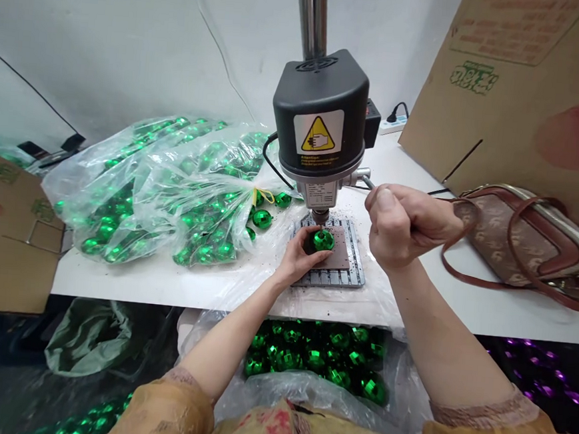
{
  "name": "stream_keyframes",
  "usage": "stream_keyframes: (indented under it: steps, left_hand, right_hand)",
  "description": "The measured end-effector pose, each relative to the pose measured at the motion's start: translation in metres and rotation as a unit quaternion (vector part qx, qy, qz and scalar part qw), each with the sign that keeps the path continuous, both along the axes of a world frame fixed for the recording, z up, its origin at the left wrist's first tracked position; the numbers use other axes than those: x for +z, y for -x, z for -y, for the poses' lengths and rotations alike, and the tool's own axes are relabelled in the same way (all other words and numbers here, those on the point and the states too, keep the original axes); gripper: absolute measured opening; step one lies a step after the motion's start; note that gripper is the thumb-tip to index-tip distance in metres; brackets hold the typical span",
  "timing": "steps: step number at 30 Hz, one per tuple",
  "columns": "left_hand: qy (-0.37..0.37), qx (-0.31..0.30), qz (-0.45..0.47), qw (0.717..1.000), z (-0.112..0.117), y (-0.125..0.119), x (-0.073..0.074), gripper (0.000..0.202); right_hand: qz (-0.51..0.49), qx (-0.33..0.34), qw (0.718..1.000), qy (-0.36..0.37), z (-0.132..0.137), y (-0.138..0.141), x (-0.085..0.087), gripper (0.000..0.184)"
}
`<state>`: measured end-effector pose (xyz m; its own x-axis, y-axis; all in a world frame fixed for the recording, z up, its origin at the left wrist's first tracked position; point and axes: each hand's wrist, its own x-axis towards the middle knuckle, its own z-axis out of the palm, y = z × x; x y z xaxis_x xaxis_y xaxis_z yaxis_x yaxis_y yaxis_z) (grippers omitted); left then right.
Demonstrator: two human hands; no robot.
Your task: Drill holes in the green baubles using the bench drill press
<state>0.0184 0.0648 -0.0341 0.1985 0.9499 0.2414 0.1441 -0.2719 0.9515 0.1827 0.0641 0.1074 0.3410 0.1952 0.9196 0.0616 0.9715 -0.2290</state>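
A shiny green faceted ball (324,240) sits on a brown board (339,254) under the chuck of a black-topped drill press (320,112). My left hand (300,257) curls round the ball from the left, thumb at its front and fingers behind, steadying it. My right hand (402,222) is closed in a fist round the feed lever (367,181) at the press's right side; most of the lever is hidden by the fingers. The board lies on the slotted metal base (357,269), with dark shavings scattered about. The chuck is just above the ball.
A clear plastic bag (156,186) of green balls covers the table's left, with loose green balls (262,219) beside it. Below the front edge is an open bag of green balls (316,359). Cardboard boxes (519,95) and a brown handbag (518,242) stand right.
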Motion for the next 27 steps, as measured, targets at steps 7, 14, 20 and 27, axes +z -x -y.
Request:
stream_keyframes:
  steps: [7, 14, 20, 27]
  left_hand:
    - [0.008, -0.004, 0.001, 1.000, 0.001, 0.000, 0.001, 0.062]
    - [0.000, 0.002, 0.027, 1.000, 0.003, -0.003, 0.003, 0.064]
    - [0.002, 0.033, -0.003, 0.999, 0.000, -0.007, 0.005, 0.062]
    - [-0.143, 0.137, -0.129, 0.972, 0.065, -0.004, 0.024, 0.046]
  right_hand:
    - [0.016, 0.000, 0.999, -0.028, -0.001, -0.002, -0.003, 0.045]
    - [0.037, 0.000, 0.999, -0.026, 0.005, -0.004, -0.013, 0.046]
    - [-0.044, 0.006, 0.988, 0.147, 0.002, 0.001, 0.031, 0.049]
    - [-0.041, 0.002, 0.979, 0.199, -0.011, 0.002, 0.067, 0.059]
